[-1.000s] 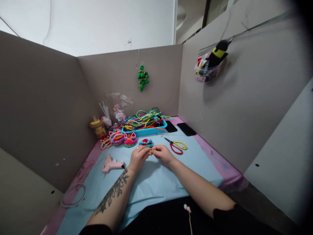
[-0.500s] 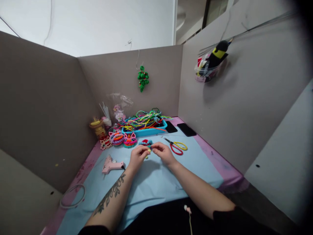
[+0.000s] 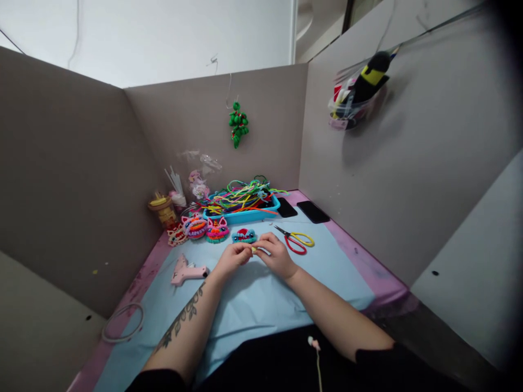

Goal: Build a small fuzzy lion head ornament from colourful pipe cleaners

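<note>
Between my two hands is a small yellow-green fuzzy piece [image 3: 254, 250], mostly covered by fingertips; it looks like bent pipe cleaner. My left hand [image 3: 233, 259] pinches it from the left, fingers closed. From the other side my right hand [image 3: 278, 256] grips it between thumb and fingers. Just beyond the hands lies a blue and red fuzzy animal-face piece [image 3: 244, 236]. Scissors [image 3: 295, 240] with one red and one yellow handle rest to the right of my right hand. A pink glue gun [image 3: 187, 271] lies on its side left of my left hand.
A blue tray [image 3: 241, 219] heaped with colourful pipe cleaners stands at the back. Finished-looking fuzzy faces [image 3: 217, 231] sit left of it. Two dark phones [image 3: 312, 212] lie at the back right. A coiled cable [image 3: 122, 323] rests front left. Grey partitions [image 3: 220, 125] enclose the table.
My hands have drawn closer together around the yellow-green piece, and less of it shows. The blue and red face is now less covered. The camera view has shifted slightly.
</note>
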Demonstrator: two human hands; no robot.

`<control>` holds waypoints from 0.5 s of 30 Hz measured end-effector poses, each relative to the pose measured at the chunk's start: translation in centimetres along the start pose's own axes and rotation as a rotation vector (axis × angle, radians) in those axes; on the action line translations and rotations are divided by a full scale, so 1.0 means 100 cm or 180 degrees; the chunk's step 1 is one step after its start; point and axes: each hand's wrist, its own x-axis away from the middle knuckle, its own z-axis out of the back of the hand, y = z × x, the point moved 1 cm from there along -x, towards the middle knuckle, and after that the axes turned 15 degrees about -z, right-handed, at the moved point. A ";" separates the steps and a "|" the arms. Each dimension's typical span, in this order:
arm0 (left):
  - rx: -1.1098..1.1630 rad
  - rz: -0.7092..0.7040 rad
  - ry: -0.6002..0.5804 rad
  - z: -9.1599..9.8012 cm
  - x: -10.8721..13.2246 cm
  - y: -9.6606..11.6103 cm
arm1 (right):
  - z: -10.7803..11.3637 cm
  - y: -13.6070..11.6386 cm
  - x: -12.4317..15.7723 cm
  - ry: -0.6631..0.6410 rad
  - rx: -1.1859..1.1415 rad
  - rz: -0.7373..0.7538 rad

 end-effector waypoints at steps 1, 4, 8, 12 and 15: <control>0.0088 0.0030 0.0021 -0.001 0.000 0.000 | 0.000 0.000 0.001 0.0099 0.0168 0.0130; 0.0337 0.0109 0.0137 -0.002 0.002 0.000 | -0.001 0.000 0.004 0.0229 0.0601 0.0476; 0.0365 0.0205 0.0125 -0.001 0.004 0.004 | -0.003 -0.001 0.006 0.0299 0.0966 0.0701; 0.0394 0.0261 0.0046 0.000 0.005 0.010 | -0.005 -0.002 0.008 0.0267 0.1016 0.0757; 0.0445 0.0292 0.0033 0.000 0.005 0.014 | -0.006 -0.003 0.009 0.0242 0.0954 0.0723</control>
